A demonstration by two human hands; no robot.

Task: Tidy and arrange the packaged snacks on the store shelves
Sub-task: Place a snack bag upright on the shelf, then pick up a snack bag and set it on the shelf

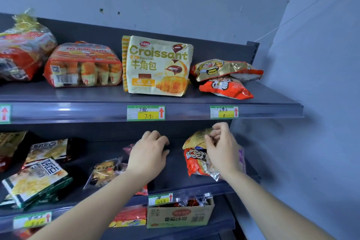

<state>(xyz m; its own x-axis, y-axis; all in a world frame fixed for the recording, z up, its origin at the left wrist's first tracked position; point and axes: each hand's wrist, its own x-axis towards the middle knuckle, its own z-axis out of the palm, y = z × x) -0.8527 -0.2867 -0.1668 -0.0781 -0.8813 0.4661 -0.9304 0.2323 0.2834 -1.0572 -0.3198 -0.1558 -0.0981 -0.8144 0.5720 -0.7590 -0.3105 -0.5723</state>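
Note:
On the middle shelf (175, 173), my right hand (222, 148) pinches the top of a yellow snack bag (196, 139), which lies on a red cartoon snack bag (196, 163). My left hand (150, 154) reaches toward the shelf's back with curled fingers, over a purple packet (129, 147) that it mostly hides; I cannot tell whether it holds it. On the top shelf (155, 112) stand a yellow Croissant bag (157, 66), orange bread packs (81, 65) and a loose pile of gold and red cartoon bags (226, 79).
Green-edged cracker bags (37, 179) and a small dark pastry packet (105, 171) lie untidily on the middle shelf's left. Below stand a cardboard box of packets (181, 215) and red packs (130, 218). A wall (311, 103) closes the right side.

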